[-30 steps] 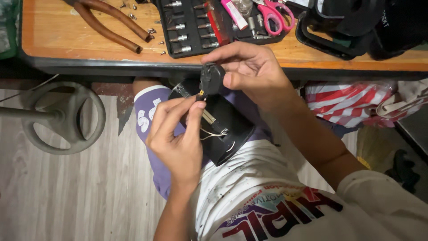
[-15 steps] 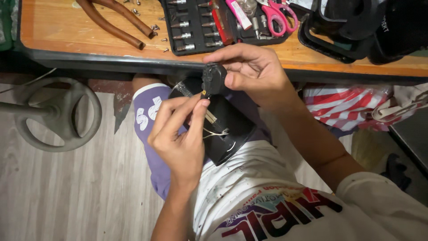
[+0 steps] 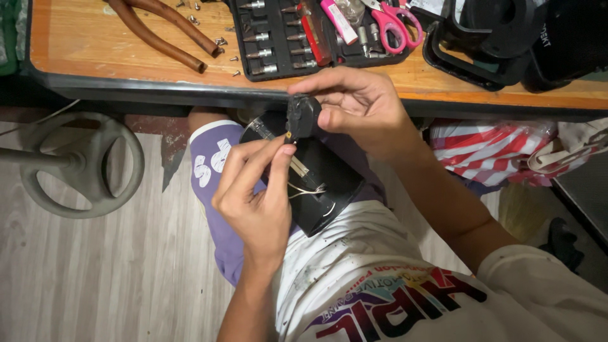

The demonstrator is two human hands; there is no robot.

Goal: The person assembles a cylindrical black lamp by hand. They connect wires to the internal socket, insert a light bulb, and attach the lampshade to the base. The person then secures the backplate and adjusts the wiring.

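Black part (image 3: 301,116) unmoved, hands (image 3: 253,199) still pinching

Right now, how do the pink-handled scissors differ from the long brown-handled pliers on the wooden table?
The pink-handled scissors have bright pink loop handles; the long brown-handled pliers have straight, dull brown grips. The scissors lie on the black bit case, while the pliers rest on the bare orange wooden table among loose screws. The pliers look longer. Both lie flat, untouched by either hand.
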